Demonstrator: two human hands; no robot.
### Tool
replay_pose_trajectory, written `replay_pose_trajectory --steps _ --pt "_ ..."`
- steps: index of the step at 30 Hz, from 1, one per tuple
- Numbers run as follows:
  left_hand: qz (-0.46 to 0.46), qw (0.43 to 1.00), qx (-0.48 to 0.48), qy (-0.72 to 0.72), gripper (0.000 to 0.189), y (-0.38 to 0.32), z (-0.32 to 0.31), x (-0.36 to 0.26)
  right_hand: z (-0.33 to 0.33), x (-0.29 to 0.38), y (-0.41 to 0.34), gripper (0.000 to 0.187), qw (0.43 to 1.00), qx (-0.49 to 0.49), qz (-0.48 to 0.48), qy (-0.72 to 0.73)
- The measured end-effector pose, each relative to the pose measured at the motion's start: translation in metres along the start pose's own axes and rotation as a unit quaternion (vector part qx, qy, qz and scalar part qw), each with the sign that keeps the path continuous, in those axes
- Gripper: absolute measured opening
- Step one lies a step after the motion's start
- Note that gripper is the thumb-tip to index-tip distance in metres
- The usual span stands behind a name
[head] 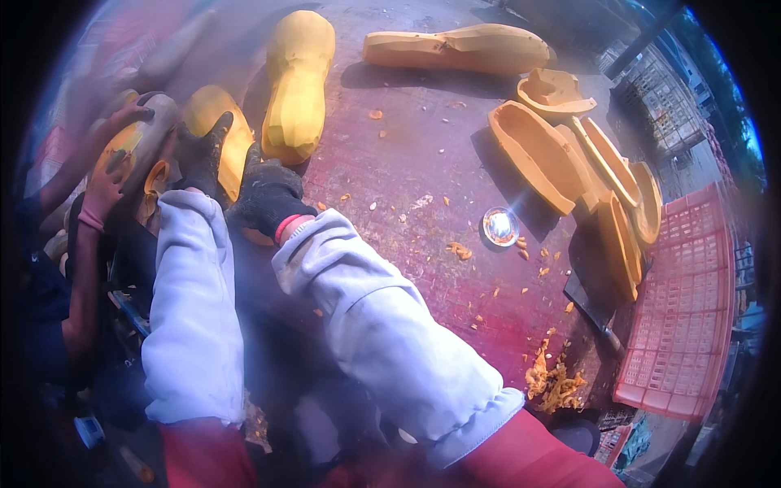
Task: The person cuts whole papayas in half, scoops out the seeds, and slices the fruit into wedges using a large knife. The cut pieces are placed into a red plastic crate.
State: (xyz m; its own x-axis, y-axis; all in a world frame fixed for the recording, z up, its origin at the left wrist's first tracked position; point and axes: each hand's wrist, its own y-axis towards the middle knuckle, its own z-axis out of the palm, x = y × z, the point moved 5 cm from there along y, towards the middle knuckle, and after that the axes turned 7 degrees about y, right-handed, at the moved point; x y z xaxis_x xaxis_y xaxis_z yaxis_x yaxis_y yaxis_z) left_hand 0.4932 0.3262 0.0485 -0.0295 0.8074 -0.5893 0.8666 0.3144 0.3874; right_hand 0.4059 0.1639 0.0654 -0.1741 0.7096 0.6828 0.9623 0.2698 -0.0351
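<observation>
A peeled orange squash (pixel 229 143) lies at an angle on the reddish work table (pixel 390 158), between my two black-gloved hands. My left hand (pixel 201 152) grips its left side, with a finger reaching over the top of it. Against its lower right side rests my right hand (pixel 265 192), its fingers around the edge and partly hidden by the glove's back. Just beyond my right hand stands another peeled squash (pixel 297 85), yellow with faceted sides. White sleeve covers run up both my forearms. A curled strip of peel (pixel 157 177) hangs left of my left hand.
At left, a co-worker's hands (pixel 110 189) hold a partly peeled squash (pixel 137 137). A whole peeled squash (pixel 457 49) lies at the far side. Hollowed squash halves (pixel 537 155) pile at right, near a wide blade (pixel 589 302), a shiny round dish (pixel 500 227), pulp (pixel 555 381) and a pink crate (pixel 677 305).
</observation>
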Motion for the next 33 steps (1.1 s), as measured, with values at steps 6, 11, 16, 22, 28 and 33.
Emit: replay_pose_trajectory --steps 6,11,16,22,28,33 --pt "-0.08 0.99 0.011 -0.12 0.074 -0.071 -0.021 -0.009 0.007 -0.03 -0.025 0.071 0.999 -0.031 0.027 0.022" --pt "-0.155 0.962 0.022 -0.222 0.07 -0.121 -0.02 -0.033 0.006 -0.049 -0.068 0.07 0.998 -0.046 0.034 0.04" --pt "-0.189 0.935 0.007 -0.299 0.067 -0.16 -0.007 -0.075 -0.025 -0.069 -0.134 0.053 0.99 0.047 -0.096 0.089" --pt "0.098 0.977 0.113 -0.151 0.08 -0.311 -0.051 -0.179 -0.143 -0.127 -0.128 0.04 0.976 -0.123 -0.126 -0.128" --pt "0.157 0.956 0.221 -0.115 0.058 -0.337 -0.029 -0.211 -0.202 -0.184 0.008 0.057 0.946 -0.119 -0.121 -0.276" --pt "0.188 0.96 0.205 -0.039 0.048 -0.303 -0.007 -0.212 -0.227 -0.227 0.091 0.08 0.91 -0.152 -0.024 -0.386"
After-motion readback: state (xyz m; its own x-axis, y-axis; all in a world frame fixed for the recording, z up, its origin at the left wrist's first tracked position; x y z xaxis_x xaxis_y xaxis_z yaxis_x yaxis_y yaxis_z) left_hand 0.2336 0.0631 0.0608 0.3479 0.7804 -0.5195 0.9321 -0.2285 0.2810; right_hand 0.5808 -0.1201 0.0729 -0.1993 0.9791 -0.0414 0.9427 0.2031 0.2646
